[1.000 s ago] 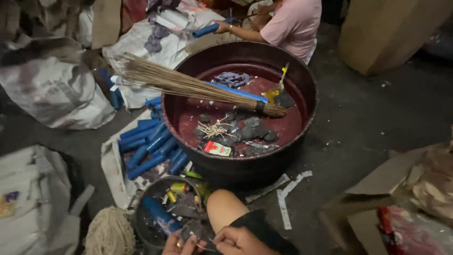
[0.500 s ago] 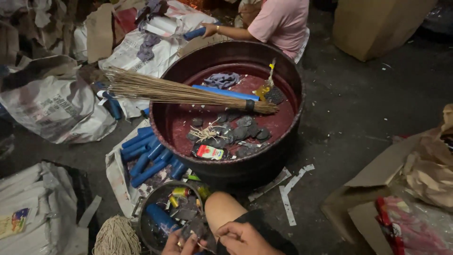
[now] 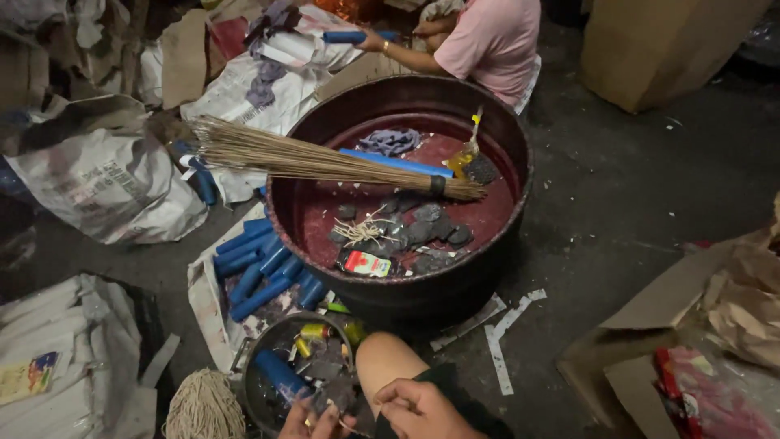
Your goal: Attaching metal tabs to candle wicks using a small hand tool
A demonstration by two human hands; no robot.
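At the bottom edge of the view, the person's left hand [image 3: 313, 421] and right hand [image 3: 418, 410] meet just above a small metal pot [image 3: 252, 358] on the floor. The right-hand fingers [image 3: 388, 400] are pinched shut on a thin pale string [image 3: 351, 423] that runs across to the left hand. The left fingers [image 3: 329, 416] curl around a dark grey disc [image 3: 331, 397], though how tightly I cannot tell. A bare knee [image 3: 388, 362] sits just beside the pot.

Inside the pot lies 1 blue tube [image 3: 278, 375] among more dark discs and some yellow bits. Left of it sits 1 ball of pale twine [image 3: 203, 405].

Beyond the knee stands 1 big round dark red tub [image 3: 520, 154]. Across it rests 1 straw broom [image 3: 309, 158] with its bristles sticking out over the left rim, over 1 long blue tube [image 3: 398, 163]. In the tub I count about 10 dark discs [image 3: 422, 230], 1 little bundle of pale sticks [image 3: 361, 231], 1 small red and white packet [image 3: 366, 263], 1 grey rag [image 3: 390, 141] and 1 yellow-handled brush [image 3: 471, 154].

Beside the tub, about 10 blue tubes [image 3: 256, 268] lie piled on a white sack. Across the tub, another person in a pink shirt [image 3: 487, 41] holds 1 more blue tube [image 3: 345, 36].
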